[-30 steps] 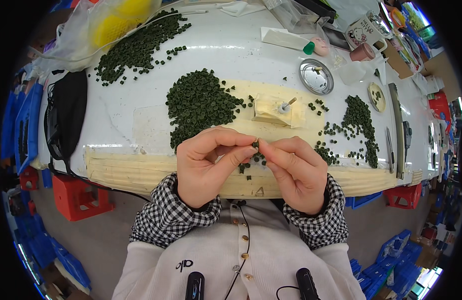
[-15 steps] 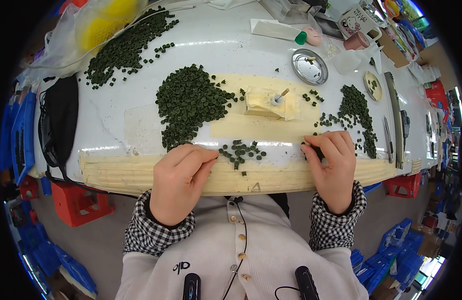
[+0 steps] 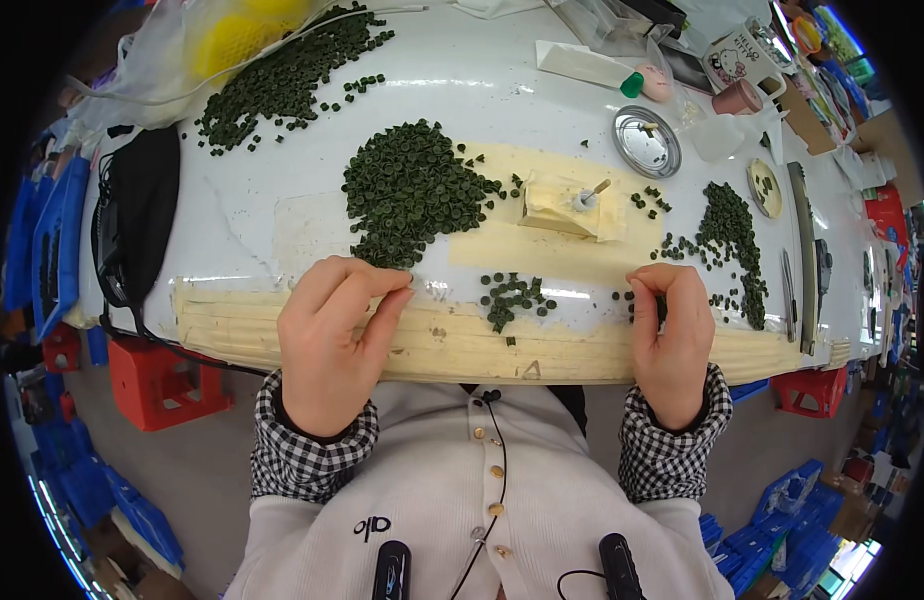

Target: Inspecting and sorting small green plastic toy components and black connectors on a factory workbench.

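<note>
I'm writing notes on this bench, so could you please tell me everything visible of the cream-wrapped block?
The cream-wrapped block is boxy and covered in creased material that looks like masking tape. A pale grey round fitting shows on top, with a thin brown peg pointing up and right in the picture. The block rests on a flat cream patch on the white table, apart from the left hand and right hand.
</note>
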`<state>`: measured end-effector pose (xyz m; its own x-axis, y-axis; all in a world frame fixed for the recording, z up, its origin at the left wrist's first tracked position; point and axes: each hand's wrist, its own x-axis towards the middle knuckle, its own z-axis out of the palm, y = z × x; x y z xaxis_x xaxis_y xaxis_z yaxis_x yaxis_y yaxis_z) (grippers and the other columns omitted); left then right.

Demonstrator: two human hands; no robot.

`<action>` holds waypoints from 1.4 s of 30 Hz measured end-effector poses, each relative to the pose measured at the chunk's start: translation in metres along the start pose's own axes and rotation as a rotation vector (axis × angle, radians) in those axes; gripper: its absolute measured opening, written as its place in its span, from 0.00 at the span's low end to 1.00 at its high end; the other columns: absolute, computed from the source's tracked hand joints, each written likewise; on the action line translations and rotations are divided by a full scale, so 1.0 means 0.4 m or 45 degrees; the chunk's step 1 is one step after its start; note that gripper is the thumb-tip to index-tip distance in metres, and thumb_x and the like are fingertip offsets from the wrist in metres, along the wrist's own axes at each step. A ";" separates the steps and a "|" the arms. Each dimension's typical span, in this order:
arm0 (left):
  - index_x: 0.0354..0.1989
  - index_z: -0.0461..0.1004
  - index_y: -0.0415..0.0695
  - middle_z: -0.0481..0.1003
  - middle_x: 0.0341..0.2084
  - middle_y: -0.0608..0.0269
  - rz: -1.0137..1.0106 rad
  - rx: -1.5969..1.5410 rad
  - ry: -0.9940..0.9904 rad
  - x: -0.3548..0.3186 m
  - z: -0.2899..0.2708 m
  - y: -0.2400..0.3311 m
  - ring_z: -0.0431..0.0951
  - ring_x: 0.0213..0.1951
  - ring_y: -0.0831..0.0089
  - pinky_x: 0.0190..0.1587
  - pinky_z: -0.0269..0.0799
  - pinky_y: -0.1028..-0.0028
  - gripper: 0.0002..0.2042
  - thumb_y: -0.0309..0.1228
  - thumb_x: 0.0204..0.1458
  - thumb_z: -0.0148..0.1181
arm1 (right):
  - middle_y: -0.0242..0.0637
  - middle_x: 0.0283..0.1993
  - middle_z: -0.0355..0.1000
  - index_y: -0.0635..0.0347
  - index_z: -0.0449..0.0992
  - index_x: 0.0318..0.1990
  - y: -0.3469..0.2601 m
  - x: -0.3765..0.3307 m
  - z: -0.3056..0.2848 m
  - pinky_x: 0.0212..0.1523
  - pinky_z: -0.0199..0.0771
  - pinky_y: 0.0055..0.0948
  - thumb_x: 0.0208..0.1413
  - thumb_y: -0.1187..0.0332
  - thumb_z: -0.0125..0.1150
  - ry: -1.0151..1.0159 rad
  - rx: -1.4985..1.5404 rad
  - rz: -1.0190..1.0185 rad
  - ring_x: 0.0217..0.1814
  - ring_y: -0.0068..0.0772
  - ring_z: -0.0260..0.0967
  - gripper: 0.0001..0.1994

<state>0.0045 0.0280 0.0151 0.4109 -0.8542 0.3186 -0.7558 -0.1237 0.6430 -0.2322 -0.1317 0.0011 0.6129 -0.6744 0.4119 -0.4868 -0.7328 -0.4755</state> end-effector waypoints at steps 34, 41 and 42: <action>0.40 0.75 0.35 0.80 0.34 0.53 -0.432 -1.552 -0.347 0.064 0.114 0.079 0.82 0.33 0.73 0.35 0.80 0.76 0.05 0.24 0.58 0.58 | 0.41 0.41 0.77 0.69 0.73 0.44 -0.074 0.008 0.050 0.48 0.76 0.26 0.58 0.79 0.58 -0.177 1.803 0.596 0.43 0.28 0.76 0.07; 0.48 0.74 0.33 0.79 0.41 0.51 -0.420 -1.766 -0.418 0.059 0.140 0.057 0.81 0.40 0.72 0.45 0.80 0.77 0.11 0.19 0.57 0.58 | 0.38 0.40 0.74 0.67 0.76 0.40 -0.094 0.037 0.067 0.45 0.71 0.24 0.52 0.83 0.62 0.038 1.320 0.225 0.41 0.26 0.72 0.08; 0.48 0.74 0.33 0.79 0.42 0.51 -0.395 -1.756 -0.417 0.058 0.142 0.056 0.81 0.41 0.72 0.46 0.79 0.76 0.11 0.19 0.57 0.57 | 0.38 0.40 0.74 0.67 0.76 0.39 -0.093 0.040 0.070 0.44 0.71 0.25 0.52 0.83 0.63 0.061 1.252 0.157 0.41 0.27 0.72 0.07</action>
<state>-0.0318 -0.0232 -0.0027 0.1880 -0.9822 -0.0044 0.5001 0.0919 0.8610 -0.1868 -0.1125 0.0036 0.5564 -0.7597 0.3365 0.2009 -0.2700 -0.9417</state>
